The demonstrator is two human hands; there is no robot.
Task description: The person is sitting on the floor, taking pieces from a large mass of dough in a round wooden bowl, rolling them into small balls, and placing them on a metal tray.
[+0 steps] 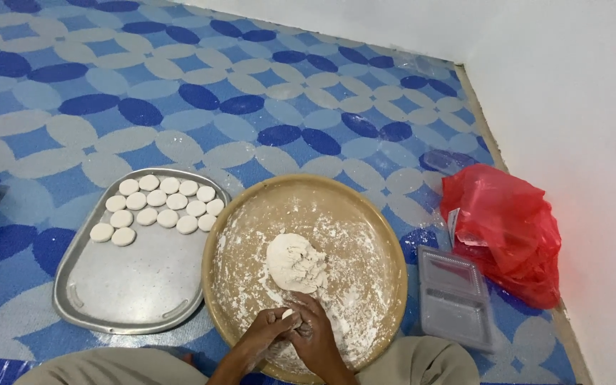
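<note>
Hands: left hand (265,334) and right hand (313,335) cupped together, pressing a small dough piece (288,314) between the fingers.
Piece: mostly hidden, so its long axis cannot be told.
Dough lump (295,262): just beyond the hands, irregular, slightly longer toward the hands.
Bowl (365,214): round, tan, floured, under both.
Tray (133,285): metal, left, with flat white discs (160,203) in rows.
Right: clear box (454,296), red bag (507,232).
Floor (180,93): blue patterned mat by white wall (579,107).
</note>
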